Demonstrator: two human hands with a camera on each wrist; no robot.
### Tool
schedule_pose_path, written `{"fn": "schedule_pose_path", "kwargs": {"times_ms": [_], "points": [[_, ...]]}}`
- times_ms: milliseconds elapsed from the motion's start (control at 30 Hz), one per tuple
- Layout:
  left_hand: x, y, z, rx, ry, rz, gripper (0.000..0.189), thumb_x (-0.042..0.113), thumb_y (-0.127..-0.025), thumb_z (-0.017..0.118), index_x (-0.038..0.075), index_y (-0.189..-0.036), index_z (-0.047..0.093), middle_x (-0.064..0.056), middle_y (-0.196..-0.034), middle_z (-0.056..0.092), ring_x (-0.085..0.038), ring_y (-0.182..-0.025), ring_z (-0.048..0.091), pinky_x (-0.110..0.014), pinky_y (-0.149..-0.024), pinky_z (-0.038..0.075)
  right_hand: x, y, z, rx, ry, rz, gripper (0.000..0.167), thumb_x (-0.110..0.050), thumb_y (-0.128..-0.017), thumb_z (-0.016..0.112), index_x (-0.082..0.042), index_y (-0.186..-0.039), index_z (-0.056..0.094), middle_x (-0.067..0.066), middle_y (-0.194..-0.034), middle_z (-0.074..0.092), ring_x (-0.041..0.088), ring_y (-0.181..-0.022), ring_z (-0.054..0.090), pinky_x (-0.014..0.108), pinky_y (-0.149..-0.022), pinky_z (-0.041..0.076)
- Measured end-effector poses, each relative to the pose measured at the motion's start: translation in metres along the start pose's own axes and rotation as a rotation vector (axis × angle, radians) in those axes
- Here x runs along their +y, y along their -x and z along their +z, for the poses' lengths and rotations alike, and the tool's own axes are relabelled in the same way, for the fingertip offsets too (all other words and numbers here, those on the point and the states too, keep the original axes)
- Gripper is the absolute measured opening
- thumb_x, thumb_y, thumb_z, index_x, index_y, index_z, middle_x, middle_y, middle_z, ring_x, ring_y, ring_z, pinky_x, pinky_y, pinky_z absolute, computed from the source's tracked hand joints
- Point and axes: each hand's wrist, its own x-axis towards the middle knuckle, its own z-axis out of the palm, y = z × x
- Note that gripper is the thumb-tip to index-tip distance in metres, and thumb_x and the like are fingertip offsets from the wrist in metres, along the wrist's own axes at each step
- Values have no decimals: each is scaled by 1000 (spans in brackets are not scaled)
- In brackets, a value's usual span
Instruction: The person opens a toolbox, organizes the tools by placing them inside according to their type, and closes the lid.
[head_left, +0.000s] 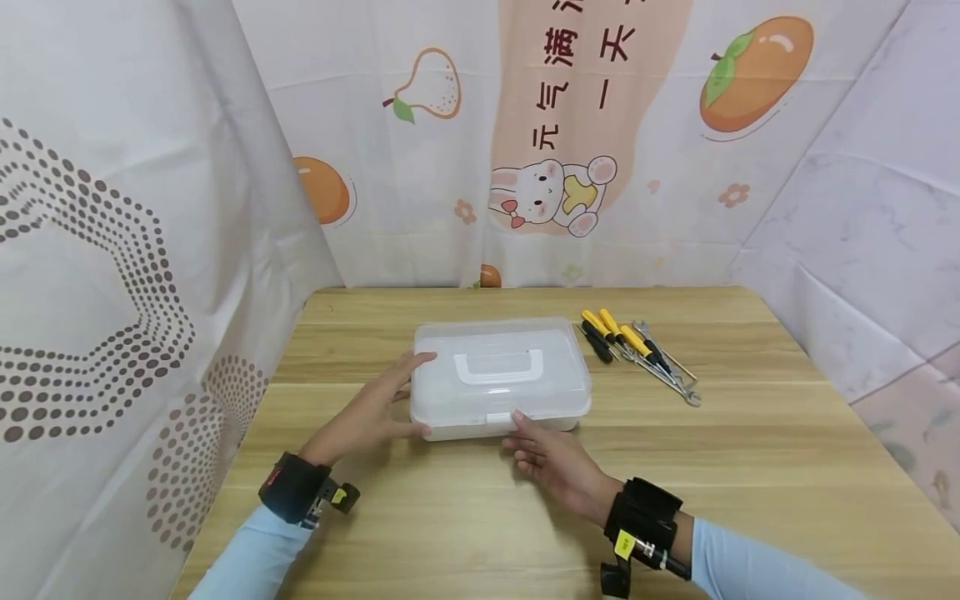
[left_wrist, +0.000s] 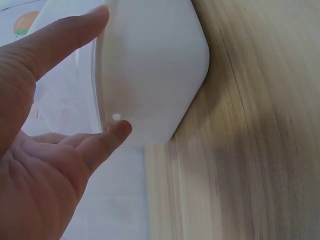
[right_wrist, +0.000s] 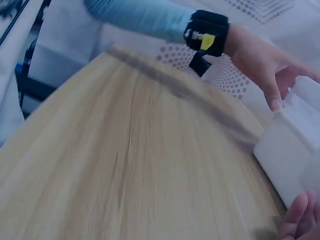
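Note:
A translucent white plastic storage box (head_left: 498,404) lies on the wooden table with its lid down and a white carry handle (head_left: 498,367) on top. My left hand (head_left: 378,408) grips its left end, thumb at the front corner and fingers toward the back. In the left wrist view, the thumb and a fingertip of the left hand (left_wrist: 55,115) touch the end just below the lid's rim. At the front, the thumb of my right hand (head_left: 558,467) touches the latch (head_left: 500,417). Its other fingers (right_wrist: 300,212) are loosely bent beside the front wall.
Right of the box lies a loose group of tools: yellow-and-black screwdrivers (head_left: 641,343), a small black-handled tool (head_left: 597,342) and metal wrenches (head_left: 686,393). Printed cloth curtains (head_left: 420,183) rise behind and along both sides of the wooden table (head_left: 750,467).

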Motion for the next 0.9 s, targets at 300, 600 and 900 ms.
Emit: {"fn": "schedule_pose_path", "kwargs": {"times_ms": [300,600,900], "points": [[3,3,2,23,1,13,110,17,-77,93,37,-161,25,-14,-168,21,-37,-147,36,-48,-108,43,7,1,6,-30,12,12,68,-45,-95,73,11,-128,54,19,-114,70,12,-88,62,22,-78,53],[6,8,6,40,-23,36,110,16,-79,92,30,-162,22,-18,-166,26,-39,-141,44,-50,-107,44,10,7,9,-47,7,0,68,-48,-95,72,12,-124,56,20,-107,72,20,-90,70,33,-86,57],[7,9,4,26,-22,45,108,15,-81,91,29,-162,21,-16,-165,29,-35,-144,41,-48,-107,44,4,15,10,-33,93,-16,65,-50,-97,69,10,-119,60,20,-107,72,19,-84,70,33,-83,58]]}}
